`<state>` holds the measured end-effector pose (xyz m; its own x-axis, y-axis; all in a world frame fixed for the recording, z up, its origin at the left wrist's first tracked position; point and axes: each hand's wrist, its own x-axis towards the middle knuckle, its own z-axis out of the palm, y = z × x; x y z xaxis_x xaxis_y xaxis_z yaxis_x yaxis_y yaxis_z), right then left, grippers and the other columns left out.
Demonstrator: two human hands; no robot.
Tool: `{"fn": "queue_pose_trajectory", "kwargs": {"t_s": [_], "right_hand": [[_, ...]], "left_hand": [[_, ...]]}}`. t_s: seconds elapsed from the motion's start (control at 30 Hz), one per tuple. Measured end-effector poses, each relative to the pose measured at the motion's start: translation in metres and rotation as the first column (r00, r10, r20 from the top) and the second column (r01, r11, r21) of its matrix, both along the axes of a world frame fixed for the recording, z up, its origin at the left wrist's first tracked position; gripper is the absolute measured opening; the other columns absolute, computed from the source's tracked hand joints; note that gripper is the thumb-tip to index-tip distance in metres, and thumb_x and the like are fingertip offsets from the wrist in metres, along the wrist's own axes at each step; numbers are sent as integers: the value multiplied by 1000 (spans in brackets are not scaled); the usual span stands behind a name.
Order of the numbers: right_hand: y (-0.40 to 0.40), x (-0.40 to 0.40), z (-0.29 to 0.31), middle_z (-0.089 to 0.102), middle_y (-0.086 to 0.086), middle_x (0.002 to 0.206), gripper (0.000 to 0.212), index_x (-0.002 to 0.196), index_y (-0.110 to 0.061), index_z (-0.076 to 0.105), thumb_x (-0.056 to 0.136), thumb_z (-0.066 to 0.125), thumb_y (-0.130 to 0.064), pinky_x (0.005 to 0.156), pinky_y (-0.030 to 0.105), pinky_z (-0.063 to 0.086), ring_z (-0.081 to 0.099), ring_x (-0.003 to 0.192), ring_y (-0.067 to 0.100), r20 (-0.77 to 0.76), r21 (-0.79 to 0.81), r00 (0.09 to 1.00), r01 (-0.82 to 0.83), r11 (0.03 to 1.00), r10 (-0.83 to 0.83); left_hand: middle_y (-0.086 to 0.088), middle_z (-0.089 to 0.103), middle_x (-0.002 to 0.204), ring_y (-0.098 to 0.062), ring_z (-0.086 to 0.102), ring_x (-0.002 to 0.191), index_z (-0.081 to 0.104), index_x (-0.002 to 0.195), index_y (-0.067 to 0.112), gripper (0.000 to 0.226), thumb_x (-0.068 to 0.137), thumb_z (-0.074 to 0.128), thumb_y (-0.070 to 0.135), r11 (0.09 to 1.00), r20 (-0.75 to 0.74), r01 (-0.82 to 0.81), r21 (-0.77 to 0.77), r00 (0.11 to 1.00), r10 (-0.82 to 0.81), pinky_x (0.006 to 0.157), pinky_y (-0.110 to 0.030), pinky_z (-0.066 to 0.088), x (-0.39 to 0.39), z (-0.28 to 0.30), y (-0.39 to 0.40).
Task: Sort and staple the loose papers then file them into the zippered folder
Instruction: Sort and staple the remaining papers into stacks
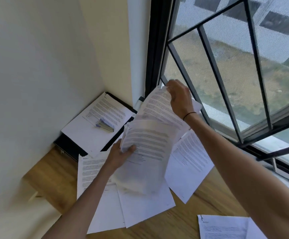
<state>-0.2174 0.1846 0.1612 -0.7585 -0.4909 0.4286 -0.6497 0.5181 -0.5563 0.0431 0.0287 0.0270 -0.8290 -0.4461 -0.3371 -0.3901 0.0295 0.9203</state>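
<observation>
Big wooden worktop (200,219) jammed into a corner, wall on the left, window (235,66) w/ black bars on the right, so not much room to swing stuff around. Black zippered folder (67,145) sits at the back corner against the wall, w/ a stapled-looking set of pages (98,121) on top and the stapler (105,126) lying on that, prob parked there so it's handy and out of the sorting zone. Loose papers (140,207) fan out across the middle, overlapping, one sheet (190,163) sticks out toward the window side, another (224,227) lies apart at the near right. Left hand (121,156) grips a thick bundle (147,152) from underneath w/ thumb on top, held up off the worktop, looks like so pages can be flipped. Right hand (178,97) pinches the top corner of one sheet (157,104) and peels it up and back, pretty close to the window frame. I'd say sorting is mid-way, nothing filed yet afaict. Free space is mostly the near left of the worktop; the left edge drops off right by the wall.
</observation>
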Motion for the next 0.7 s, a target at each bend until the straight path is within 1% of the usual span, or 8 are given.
{"fn": "queue_pose_trajectory", "kwargs": {"t_s": [0.07,0.2,0.3,0.4,0.47,0.53,0.63,0.7], "right_hand": [[-4,1,20,63,3,87,20,99,-11,65,101,50,2,62,40,53,60,73,22,-16,-24,999,-47,999,46],[-9,3,48,59,-6,80,20,92,-14,63,100,49,-1,60,26,43,57,70,10,-1,-37,992,-125,991,125],[-11,8,56,61,-5,78,19,89,-14,61,101,52,-2,60,30,45,58,70,10,61,68,976,-211,975,207],[-14,16,62,68,6,85,18,93,-7,66,101,51,-4,69,32,48,62,78,23,165,139,945,-305,942,282],[-16,23,67,66,9,83,20,89,-5,65,101,49,-3,68,22,43,60,78,26,226,195,926,-346,918,302],[-15,30,74,63,9,81,22,87,-5,64,101,47,-4,62,15,37,57,74,25,258,244,913,-379,893,317],[-13,38,82,59,9,75,26,84,-4,62,103,45,-5,61,23,38,48,65,17,313,293,889,-426,856,335],[-10,41,87,49,6,68,36,77,-1,53,108,47,-19,59,26,34,38,58,12,361,294,863,-465,835,353]], "left_hand": [[11,67,122,0,64,111,57,136,30,75,74,80,67,999,-41,0,-40,999,-2,85,-17,53,-6,13,-5],[7,66,124,8,64,105,50,140,23,63,86,80,37,997,-143,-70,-20,988,67,77,-8,52,-18,37,-5],[6,69,124,3,66,109,51,140,16,59,89,80,26,993,-226,-113,18,967,114,84,-12,53,-28,50,-7],[12,77,106,-1,71,100,65,130,11,44,90,79,23,998,-217,-59,34,974,65,80,-16,56,-41,65,-6],[16,76,84,-3,71,83,72,116,8,30,91,78,22,998,-215,-45,33,975,51,68,-13,53,-46,70,-1],[14,74,75,-7,69,77,75,105,9,20,91,78,23,997,-228,-71,32,971,76,62,-15,50,-48,68,2],[14,74,75,-1,69,74,74,103,12,15,92,77,21,995,-232,-90,46,968,99,63,-14,51,-44,65,11],[12,76,88,1,71,81,73,110,13,24,90,78,24,993,-234,-106,59,965,117,68,-15,54,-40,65,17]]}}
